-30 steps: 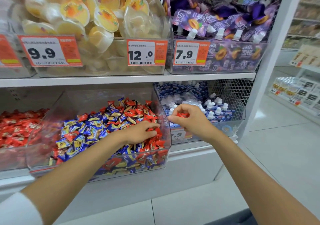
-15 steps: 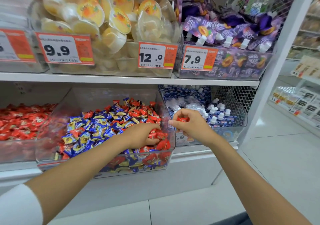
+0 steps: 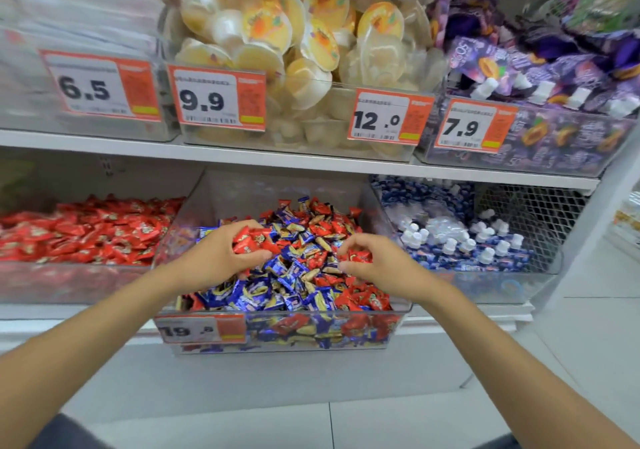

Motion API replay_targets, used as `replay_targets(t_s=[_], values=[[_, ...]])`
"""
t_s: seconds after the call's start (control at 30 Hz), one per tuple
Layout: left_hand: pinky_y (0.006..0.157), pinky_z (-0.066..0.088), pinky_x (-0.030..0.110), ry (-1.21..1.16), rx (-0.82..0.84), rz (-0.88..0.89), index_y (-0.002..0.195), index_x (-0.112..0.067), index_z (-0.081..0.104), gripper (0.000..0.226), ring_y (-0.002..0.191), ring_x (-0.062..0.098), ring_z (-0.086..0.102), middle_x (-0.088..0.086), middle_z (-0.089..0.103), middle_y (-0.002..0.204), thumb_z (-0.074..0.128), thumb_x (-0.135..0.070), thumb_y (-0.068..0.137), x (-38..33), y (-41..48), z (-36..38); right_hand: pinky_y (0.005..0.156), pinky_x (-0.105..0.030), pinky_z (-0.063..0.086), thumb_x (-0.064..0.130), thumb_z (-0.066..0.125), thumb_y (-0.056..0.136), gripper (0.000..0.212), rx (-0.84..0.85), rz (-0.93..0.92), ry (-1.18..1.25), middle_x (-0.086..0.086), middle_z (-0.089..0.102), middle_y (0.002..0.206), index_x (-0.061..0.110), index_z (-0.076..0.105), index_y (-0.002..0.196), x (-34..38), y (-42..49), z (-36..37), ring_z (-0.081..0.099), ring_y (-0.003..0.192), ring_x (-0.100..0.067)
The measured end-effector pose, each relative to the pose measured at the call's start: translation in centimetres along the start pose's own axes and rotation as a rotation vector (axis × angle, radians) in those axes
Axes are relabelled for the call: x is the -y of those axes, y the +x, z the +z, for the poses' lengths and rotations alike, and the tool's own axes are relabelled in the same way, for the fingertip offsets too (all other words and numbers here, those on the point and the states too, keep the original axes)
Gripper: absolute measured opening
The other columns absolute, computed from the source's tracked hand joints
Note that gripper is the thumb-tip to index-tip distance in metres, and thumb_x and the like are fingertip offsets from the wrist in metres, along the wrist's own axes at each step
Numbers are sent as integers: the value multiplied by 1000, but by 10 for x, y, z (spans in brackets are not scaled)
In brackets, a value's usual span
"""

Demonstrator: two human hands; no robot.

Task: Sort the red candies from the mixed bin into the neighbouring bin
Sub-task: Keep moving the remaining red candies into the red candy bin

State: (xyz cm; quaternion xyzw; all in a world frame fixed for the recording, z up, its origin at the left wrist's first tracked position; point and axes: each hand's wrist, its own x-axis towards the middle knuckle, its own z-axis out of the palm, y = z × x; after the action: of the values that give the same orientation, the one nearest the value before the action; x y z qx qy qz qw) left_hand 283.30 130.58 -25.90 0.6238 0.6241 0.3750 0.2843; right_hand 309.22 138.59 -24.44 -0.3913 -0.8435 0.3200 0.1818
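The clear mixed bin (image 3: 284,331) on the lower shelf holds blue and red wrapped candies (image 3: 304,275). My left hand (image 3: 218,258) hovers over its left part, fingers closed around a bunch of red candies (image 3: 251,240). My right hand (image 3: 377,265) is over the bin's right part and pinches red candies (image 3: 358,257) in its fingertips. To the left stands the neighbouring bin (image 3: 69,282), filled with red candies (image 3: 86,230) only.
A bin of blue-and-white pouches (image 3: 467,240) sits right of the mixed bin, with a wire mesh behind. The upper shelf (image 3: 242,157) carries bins of jelly cups (image 3: 294,50) and purple pouches (image 3: 536,78) with price tags. White floor tiles lie below right.
My left hand has lifted out of the pile with a bunch of red candies and shifted left. My right hand moved left from the bin's edge to over the mixed bin. The view turned left.
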Motion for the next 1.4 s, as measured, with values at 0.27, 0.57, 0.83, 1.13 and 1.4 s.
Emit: replay_targets(t_s=[0.27,0.57,0.83,1.13,1.4], values=[[59,54,44,-40,51,-28,100,-22,59,18,59,17,67,7,71,78,69,-25,85,3,-7,-8,104,-30,34,32,60,93,50,370,41,-382,-7,46,142,14,49,139,-19,35,38,43,129,-23],[50,46,29,-16,15,-48,106,-21,57,24,55,13,66,1,69,70,68,-24,85,-3,-14,-3,67,-33,47,20,64,91,8,269,58,-178,5,59,92,21,58,96,-20,36,24,61,77,-19],[56,50,50,-59,0,7,93,-28,59,12,55,21,61,15,66,74,68,-28,86,-5,-16,-7,43,-19,31,24,56,96,10,105,60,329,-4,52,68,21,56,105,9,13,2,40,47,-7],[50,44,21,-72,-208,106,86,-11,60,13,51,7,55,-1,60,62,71,-17,84,-16,-50,-75,51,-18,40,27,63,91,14,54,-138,226,10,54,54,18,61,103,79,36,48,47,49,-5],[61,44,30,136,-450,-29,79,-19,59,13,56,10,53,-4,60,65,71,-20,84,78,-78,-194,73,-22,44,29,66,89,14,75,-416,43,9,63,87,23,62,101,184,121,131,55,73,-2]])
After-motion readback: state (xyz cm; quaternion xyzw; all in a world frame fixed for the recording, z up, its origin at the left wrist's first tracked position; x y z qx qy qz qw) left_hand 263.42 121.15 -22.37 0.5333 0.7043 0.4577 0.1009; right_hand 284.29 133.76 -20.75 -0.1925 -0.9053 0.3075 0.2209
